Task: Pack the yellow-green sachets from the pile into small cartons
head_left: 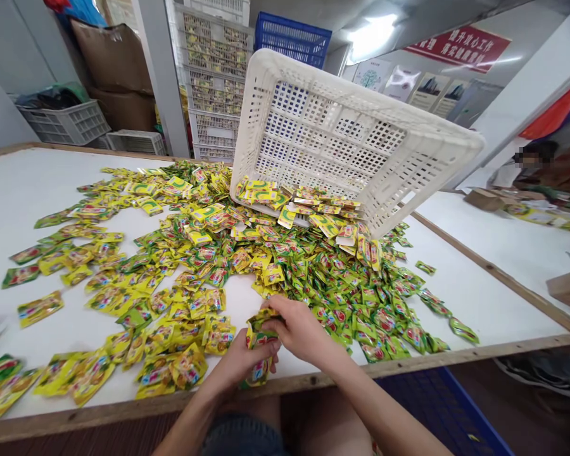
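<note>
Basket (249, 101), white, one: tilted on the table (19, 171), mouth toward the person.
Held packets (261, 335), count not clear: in front of the basket, above the table's near edge.
Left hand (249, 356), one: in front of the basket; fingers curled round the held packets, thumb pressed over them.
Right hand (297, 326), one: nearer the basket; thumb and fingers pinching the held packets' upper end.
Yellow packets (171, 332), many: left of the basket and before it.
Green packets (337, 278), many: heaped before the basket.
Stacked crates (213, 82): behind the basket, leftward.
</note>
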A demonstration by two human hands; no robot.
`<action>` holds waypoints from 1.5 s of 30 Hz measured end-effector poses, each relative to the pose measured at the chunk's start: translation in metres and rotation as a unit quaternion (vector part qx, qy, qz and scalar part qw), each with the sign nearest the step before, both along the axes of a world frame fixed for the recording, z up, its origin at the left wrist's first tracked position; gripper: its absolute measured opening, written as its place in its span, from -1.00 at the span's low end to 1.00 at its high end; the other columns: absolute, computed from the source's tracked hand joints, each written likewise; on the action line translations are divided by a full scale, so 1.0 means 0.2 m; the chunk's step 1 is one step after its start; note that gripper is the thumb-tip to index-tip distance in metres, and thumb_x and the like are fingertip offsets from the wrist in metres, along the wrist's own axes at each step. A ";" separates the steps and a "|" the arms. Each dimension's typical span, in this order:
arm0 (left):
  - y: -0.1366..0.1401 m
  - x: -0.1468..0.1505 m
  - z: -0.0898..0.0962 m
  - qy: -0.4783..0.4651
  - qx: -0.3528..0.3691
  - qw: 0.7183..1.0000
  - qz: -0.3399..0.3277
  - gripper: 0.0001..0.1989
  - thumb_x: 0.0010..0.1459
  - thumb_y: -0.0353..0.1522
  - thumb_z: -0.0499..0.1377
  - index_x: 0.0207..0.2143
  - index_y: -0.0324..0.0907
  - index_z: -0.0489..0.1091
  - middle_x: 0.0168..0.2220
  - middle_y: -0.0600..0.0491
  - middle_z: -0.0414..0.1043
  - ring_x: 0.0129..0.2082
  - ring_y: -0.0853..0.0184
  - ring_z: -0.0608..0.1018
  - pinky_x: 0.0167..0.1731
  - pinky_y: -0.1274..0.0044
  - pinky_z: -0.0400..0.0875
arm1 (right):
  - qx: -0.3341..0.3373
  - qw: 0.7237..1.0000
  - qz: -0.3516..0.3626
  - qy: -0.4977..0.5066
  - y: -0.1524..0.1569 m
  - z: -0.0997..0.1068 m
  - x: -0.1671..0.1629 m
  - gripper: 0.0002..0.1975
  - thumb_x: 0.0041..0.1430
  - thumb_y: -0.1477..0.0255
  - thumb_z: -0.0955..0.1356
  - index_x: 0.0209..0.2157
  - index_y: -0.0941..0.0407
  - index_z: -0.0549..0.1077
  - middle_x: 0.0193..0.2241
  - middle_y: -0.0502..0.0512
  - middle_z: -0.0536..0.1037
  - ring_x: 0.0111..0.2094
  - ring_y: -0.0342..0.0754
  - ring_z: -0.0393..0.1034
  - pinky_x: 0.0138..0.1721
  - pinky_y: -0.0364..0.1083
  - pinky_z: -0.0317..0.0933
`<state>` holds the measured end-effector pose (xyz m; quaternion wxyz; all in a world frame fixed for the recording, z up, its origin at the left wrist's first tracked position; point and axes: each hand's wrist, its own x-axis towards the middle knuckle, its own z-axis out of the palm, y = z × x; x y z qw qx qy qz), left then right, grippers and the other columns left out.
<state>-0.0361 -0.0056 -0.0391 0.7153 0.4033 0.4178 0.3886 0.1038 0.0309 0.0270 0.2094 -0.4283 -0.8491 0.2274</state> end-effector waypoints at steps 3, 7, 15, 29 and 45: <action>0.00 0.00 -0.01 -0.026 -0.007 1.000 0.003 -0.66 -0.19 -0.22 0.31 -0.43 -0.23 0.31 -0.61 0.08 0.42 -0.62 0.34 0.47 -0.57 0.52 0.35 | -0.016 0.999 -0.024 0.016 0.00 -0.02 0.00 -0.75 0.04 0.56 0.32 -0.21 0.07 0.28 -0.41 -0.02 0.44 -0.38 -0.09 0.32 -0.36 -0.18 0.10; 0.02 0.01 -0.04 -0.016 0.009 1.000 -0.002 -0.66 -0.23 -0.23 0.33 -0.46 -0.25 0.34 -0.61 0.07 0.42 -0.63 0.33 0.47 -0.58 0.52 0.34 | 0.069 0.996 -0.028 -0.045 0.02 -0.08 0.00 -0.86 0.03 0.52 0.35 -0.32 0.10 0.34 -0.37 0.07 0.42 -0.28 -0.02 0.26 -0.28 -0.10 0.10; 0.05 -0.02 -0.05 0.002 0.011 1.000 -0.021 -0.68 -0.22 -0.24 0.33 -0.48 -0.26 0.35 -0.60 0.06 0.43 -0.64 0.34 0.47 -0.56 0.52 0.34 | 0.092 0.996 -0.004 -0.015 0.05 -0.11 0.01 -0.89 0.07 0.49 0.35 -0.31 0.13 0.35 -0.31 0.10 0.37 -0.23 0.01 0.16 -0.21 -0.04 0.08; 0.02 -0.03 0.02 -0.001 -0.014 0.998 -0.062 -0.70 -0.21 -0.29 0.33 -0.41 -0.25 0.38 -0.59 0.08 0.44 -0.61 0.36 0.47 -0.54 0.54 0.35 | 0.125 0.987 0.041 -0.096 0.05 -0.02 0.05 -0.91 0.09 0.49 0.33 -0.32 0.14 0.32 -0.29 0.12 0.38 -0.21 0.02 0.15 -0.17 0.00 0.02; 0.03 -0.05 0.02 0.092 0.087 0.991 -0.048 -0.74 -0.18 -0.31 0.30 -0.38 -0.24 0.45 -0.43 0.05 0.49 -0.35 0.25 0.46 -0.33 0.52 0.35 | 0.020 0.996 0.081 0.006 -0.02 0.08 0.07 -0.86 0.07 0.41 0.36 -0.27 0.08 0.39 -0.22 0.05 0.36 -0.13 -0.02 0.17 -0.10 -0.04 0.06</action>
